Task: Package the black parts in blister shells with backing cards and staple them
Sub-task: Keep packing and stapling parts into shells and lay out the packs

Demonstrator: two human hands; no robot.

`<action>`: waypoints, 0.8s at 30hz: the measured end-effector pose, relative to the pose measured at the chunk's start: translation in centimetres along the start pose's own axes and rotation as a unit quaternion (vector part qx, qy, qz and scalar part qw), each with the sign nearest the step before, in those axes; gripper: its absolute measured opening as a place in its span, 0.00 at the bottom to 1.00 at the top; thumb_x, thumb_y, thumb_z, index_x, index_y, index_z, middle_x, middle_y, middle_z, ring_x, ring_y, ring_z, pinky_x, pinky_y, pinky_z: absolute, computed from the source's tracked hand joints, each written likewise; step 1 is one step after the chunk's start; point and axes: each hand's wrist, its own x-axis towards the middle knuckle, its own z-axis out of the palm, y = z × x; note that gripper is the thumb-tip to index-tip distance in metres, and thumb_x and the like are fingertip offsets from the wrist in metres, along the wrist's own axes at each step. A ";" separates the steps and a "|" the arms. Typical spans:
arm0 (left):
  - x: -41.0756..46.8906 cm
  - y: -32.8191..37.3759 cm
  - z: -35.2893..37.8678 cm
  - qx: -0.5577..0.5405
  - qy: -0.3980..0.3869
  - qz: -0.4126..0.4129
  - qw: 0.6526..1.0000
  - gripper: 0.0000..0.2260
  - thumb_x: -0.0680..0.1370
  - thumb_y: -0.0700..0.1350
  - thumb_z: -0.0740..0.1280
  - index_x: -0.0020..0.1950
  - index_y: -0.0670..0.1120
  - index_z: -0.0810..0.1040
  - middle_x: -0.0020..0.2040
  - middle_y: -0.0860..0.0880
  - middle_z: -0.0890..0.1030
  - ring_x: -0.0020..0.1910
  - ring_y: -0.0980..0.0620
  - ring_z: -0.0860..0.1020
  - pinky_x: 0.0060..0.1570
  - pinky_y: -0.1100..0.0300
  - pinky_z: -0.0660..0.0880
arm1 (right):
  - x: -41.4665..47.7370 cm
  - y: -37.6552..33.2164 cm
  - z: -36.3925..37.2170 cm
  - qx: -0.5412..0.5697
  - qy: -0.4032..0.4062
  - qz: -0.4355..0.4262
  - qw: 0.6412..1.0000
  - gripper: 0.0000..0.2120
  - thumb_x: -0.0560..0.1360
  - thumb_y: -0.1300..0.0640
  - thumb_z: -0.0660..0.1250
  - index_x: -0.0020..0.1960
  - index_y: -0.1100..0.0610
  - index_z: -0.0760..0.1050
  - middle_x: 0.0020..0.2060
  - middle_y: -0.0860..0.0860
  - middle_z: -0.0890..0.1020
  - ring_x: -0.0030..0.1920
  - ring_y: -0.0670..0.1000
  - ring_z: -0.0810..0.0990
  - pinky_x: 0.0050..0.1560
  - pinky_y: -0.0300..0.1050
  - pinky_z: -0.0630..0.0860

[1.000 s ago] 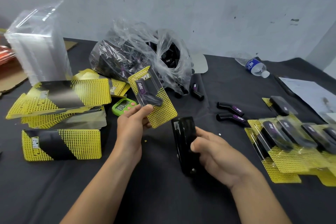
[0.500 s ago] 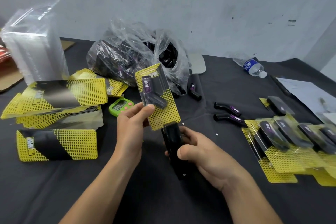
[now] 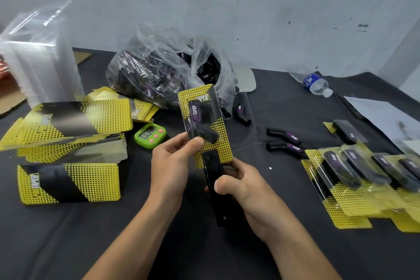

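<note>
Close around stapler [image 3: 213, 179] and pack [image 3: 204, 120] lie timer [image 3: 150, 135], bag [image 3: 163, 68] — loose parts [image 3: 284, 136].

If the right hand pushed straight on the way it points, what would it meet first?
Probably the lower edge of the blister pack that the left hand holds; the stapler in the right hand points at it. Depth is unclear.

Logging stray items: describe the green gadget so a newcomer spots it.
Find the clear bag of black parts by the wall. In front of it, right of the card stacks, lies the timer. It alone is green, with pink buttons.
</note>
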 end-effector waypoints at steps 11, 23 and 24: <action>-0.1 0.5 0.1 -0.021 0.006 -0.007 1.000 0.10 0.77 0.39 0.73 0.47 0.55 0.89 0.48 0.50 0.89 0.49 0.56 0.86 0.44 0.68 0.79 | 0.1 0.1 0.2 0.001 0.020 0.002 1.000 0.22 0.59 0.51 0.72 0.54 0.51 0.83 0.51 0.61 0.84 0.56 0.66 0.83 0.58 0.69 0.80; 0.1 0.2 -0.1 -0.017 -0.002 -0.009 1.000 0.08 0.73 0.45 0.74 0.50 0.53 0.89 0.50 0.48 0.88 0.53 0.50 0.86 0.51 0.56 0.80 | -0.1 -0.1 -0.1 -0.005 0.014 0.018 1.000 0.17 0.64 0.55 0.71 0.53 0.51 0.83 0.52 0.60 0.85 0.56 0.62 0.84 0.58 0.63 0.81; 0.1 0.2 -0.1 -0.015 -0.002 -0.009 1.000 0.08 0.73 0.46 0.74 0.50 0.53 0.89 0.50 0.48 0.88 0.53 0.50 0.86 0.52 0.54 0.79 | -0.1 -0.2 -0.1 -0.003 0.015 0.019 1.000 0.17 0.64 0.56 0.71 0.53 0.51 0.83 0.52 0.60 0.85 0.56 0.62 0.84 0.58 0.63 0.80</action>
